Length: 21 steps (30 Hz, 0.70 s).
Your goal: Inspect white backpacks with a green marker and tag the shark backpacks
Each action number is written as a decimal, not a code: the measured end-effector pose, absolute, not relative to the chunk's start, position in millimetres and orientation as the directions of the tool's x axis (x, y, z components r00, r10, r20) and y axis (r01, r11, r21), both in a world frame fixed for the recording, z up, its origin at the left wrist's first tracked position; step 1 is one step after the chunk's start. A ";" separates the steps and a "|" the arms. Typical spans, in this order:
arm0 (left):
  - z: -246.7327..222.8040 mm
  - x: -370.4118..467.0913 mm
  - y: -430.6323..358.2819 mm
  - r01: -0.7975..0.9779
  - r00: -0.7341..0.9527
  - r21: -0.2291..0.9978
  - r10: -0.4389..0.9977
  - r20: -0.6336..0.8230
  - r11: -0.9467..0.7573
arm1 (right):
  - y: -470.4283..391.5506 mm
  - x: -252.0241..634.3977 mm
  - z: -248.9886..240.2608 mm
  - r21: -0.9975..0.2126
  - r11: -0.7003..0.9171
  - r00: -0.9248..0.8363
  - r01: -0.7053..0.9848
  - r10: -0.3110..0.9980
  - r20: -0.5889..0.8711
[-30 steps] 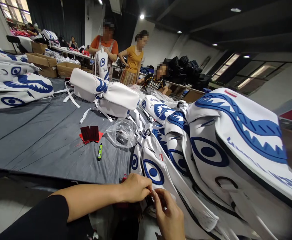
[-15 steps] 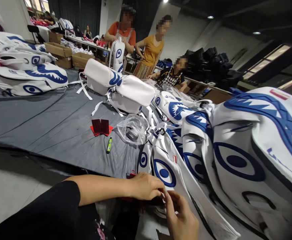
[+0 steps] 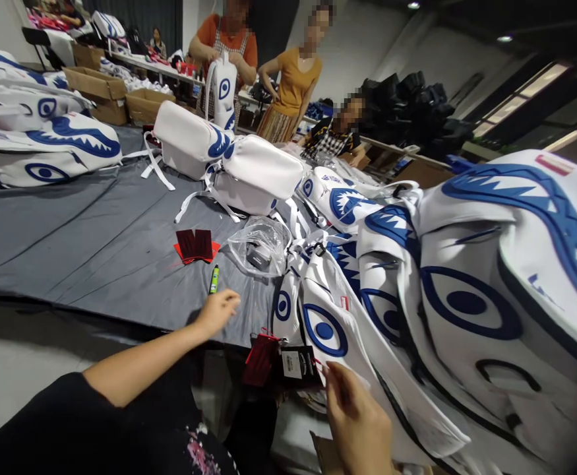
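My left hand [image 3: 219,311] is over the near edge of the table, fingers loosely curled and a little apart, with nothing visible in them. Just beyond it lies a green pen-like tool [image 3: 213,280], partly hidden by the hand. My right hand [image 3: 357,412] is closed in a pinch at the red cord of a black hang tag [image 3: 301,365] with a white barcode label. A dark red tag [image 3: 262,359] hangs beside it. Both tags are in front of a white backpack [image 3: 324,326] with a blue eye and shark-teeth pattern.
Dark red cards [image 3: 194,245] and a clear plastic bag [image 3: 258,247] with dark contents lie on the grey-covered table [image 3: 95,264]. More white backpacks [image 3: 466,297] crowd the right side; others are stacked at the left. Several people are beyond the table, one holding a backpack [image 3: 223,89].
My left hand has left my right hand and moved left and up toward the green tool. The black and dark red tags now show. The view has tilted down slightly.
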<state>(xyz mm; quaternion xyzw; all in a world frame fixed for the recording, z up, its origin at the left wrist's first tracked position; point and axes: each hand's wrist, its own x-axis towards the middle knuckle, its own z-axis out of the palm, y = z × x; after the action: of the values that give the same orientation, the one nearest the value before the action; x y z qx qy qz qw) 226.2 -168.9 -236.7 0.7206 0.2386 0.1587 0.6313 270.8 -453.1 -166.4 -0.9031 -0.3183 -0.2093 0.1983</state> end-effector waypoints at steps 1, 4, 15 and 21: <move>-246.4 224.2 -145.8 0.204 0.752 0.979 0.641 -0.154 -0.005 | -449.2 269.5 -167.2 -0.161 -0.729 0.686 0.666 0.512 0.517; -263.0 227.3 -92.8 0.255 0.508 0.943 0.800 -0.321 0.216 | -430.4 264.6 -166.6 -0.076 -0.735 0.651 0.674 0.542 0.532; -258.9 272.6 -49.6 0.191 0.286 0.915 0.871 -0.399 0.356 | -415.0 253.8 -163.0 -0.175 -0.618 0.630 0.766 0.671 0.391; -248.4 283.3 -27.5 0.292 0.353 0.955 0.934 -0.051 -0.058 | -409.5 247.4 -163.8 -0.202 -0.566 0.593 0.799 0.687 0.420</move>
<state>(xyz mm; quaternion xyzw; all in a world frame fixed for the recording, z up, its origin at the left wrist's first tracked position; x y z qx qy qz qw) 283.3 -27.5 -248.4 0.6527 0.4698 0.3209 0.5003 247.4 -409.5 -163.8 -0.8723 -0.4260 -0.1487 0.1886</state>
